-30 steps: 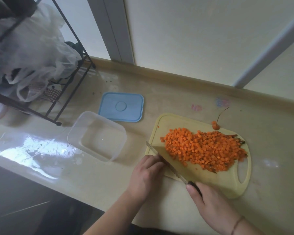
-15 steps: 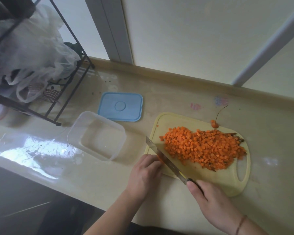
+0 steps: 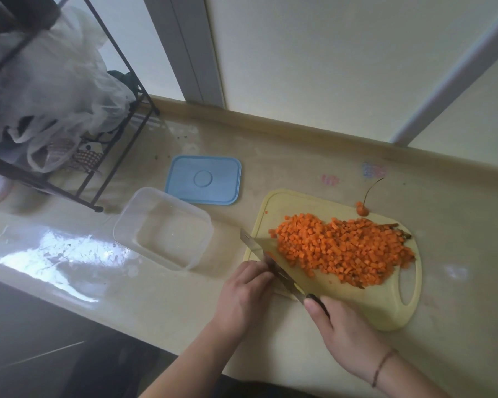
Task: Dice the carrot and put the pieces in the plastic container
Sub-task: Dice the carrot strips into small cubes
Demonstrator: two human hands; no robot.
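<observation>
Heap of small orange carrot cubes (image 3: 342, 251) diced on pale yellow plastic cutting board (image 3: 385, 308); clear rectangular plastic container (image 3: 163, 228) empty on surface, transfer pending. Right hand (image 3: 348, 331) gripping steel knife (image 3: 273, 267); left hand (image 3: 245, 294) curled at blade. Since earlier: blade nearer heap.

Orange carrot dice (image 3: 342, 251), pale yellow cutting board (image 3: 385, 311), blue lid (image 3: 204, 179).

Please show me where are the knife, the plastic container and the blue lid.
knife (image 3: 259, 249): head view, on the flat of the blade.
plastic container (image 3: 118, 229): head view, on its left rim.
blue lid (image 3: 203, 178): head view, on its round centre mark.
</observation>
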